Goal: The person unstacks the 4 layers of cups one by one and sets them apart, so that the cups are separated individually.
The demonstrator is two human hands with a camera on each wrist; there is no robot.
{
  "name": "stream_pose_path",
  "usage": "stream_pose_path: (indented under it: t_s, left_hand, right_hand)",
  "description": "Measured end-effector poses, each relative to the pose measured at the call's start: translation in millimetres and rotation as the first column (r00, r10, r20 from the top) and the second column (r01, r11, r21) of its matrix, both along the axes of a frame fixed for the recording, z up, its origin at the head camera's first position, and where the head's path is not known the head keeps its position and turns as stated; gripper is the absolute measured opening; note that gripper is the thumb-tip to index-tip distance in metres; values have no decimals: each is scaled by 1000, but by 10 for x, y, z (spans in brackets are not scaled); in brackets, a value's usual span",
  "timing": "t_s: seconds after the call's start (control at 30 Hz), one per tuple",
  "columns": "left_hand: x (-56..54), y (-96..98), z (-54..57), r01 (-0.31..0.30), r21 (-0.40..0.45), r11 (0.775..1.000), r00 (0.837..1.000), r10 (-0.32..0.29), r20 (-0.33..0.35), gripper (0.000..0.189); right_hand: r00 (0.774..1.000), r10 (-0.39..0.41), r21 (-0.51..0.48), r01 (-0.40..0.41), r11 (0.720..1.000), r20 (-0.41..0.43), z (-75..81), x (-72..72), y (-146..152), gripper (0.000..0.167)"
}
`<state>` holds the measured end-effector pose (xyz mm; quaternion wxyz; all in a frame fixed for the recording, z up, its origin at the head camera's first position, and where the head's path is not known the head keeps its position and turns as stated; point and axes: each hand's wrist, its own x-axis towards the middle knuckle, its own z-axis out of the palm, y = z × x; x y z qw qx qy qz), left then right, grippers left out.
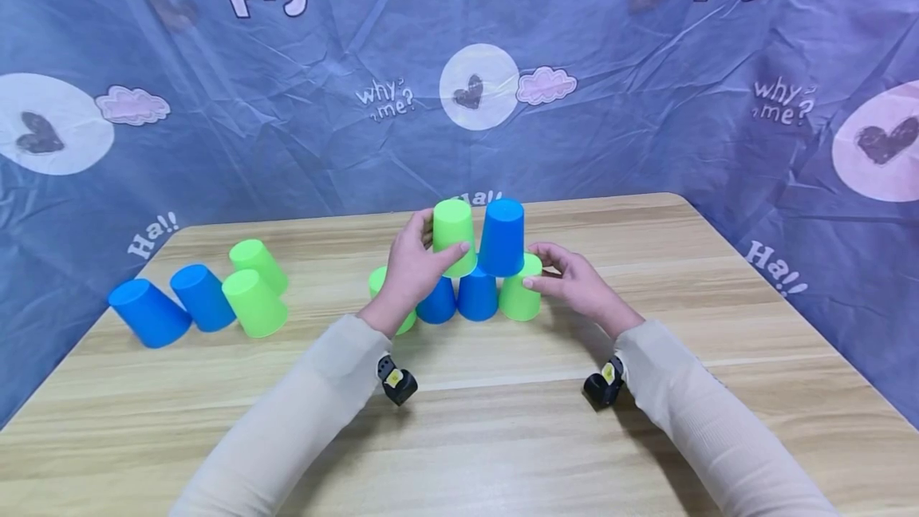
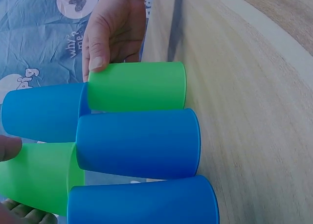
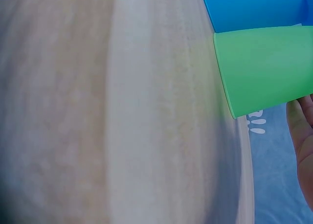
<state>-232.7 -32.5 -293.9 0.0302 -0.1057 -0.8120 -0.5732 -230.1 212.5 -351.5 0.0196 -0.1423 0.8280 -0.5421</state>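
Observation:
My left hand [image 1: 415, 266] holds a light green cup [image 1: 452, 234] upside down in the upper row, thumb in front and fingers behind. Beside it stands an upside-down blue cup [image 1: 502, 238]. Under them is a row: a green cup [image 1: 376, 282] partly hidden by my left hand, a blue cup [image 1: 436, 303], another blue cup [image 1: 478, 297] and a green cup [image 1: 520, 301] at the right end. My right hand [image 1: 577, 282] is at that end cup, thumb by its front and fingers loosely by its far side; the left wrist view shows the thumb touching the green cup [image 2: 137, 87].
On the left of the wooden table [image 1: 488, 437] stand a blue cup [image 1: 149, 313], a second blue cup [image 1: 203, 297], a green cup [image 1: 254, 305] and another green cup [image 1: 262, 262] behind it, all upside down. A printed blue cloth [image 1: 323, 150] hangs behind the table.

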Motion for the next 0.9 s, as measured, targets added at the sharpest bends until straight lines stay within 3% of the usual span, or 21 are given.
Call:
stream_pose_path:
  t_s: [0.4, 0.67, 0.9]
  left_hand:
    - [-1, -3, -17, -24, -24, 999, 999, 23, -37, 60]
    - [41, -13, 3, -29, -5, 1000, 987, 27, -157, 58]
    - [93, -29, 9, -29, 24, 999, 962, 34, -271, 56]
  right_hand:
    - [1000, 7, -6, -7, 1000, -9, 5, 4, -6, 46]
    - [1000, 2, -13, -2, 1000, -2, 8, 18, -5, 46]
    - [1000, 5, -6, -5, 1000, -3, 2, 2, -4, 46]
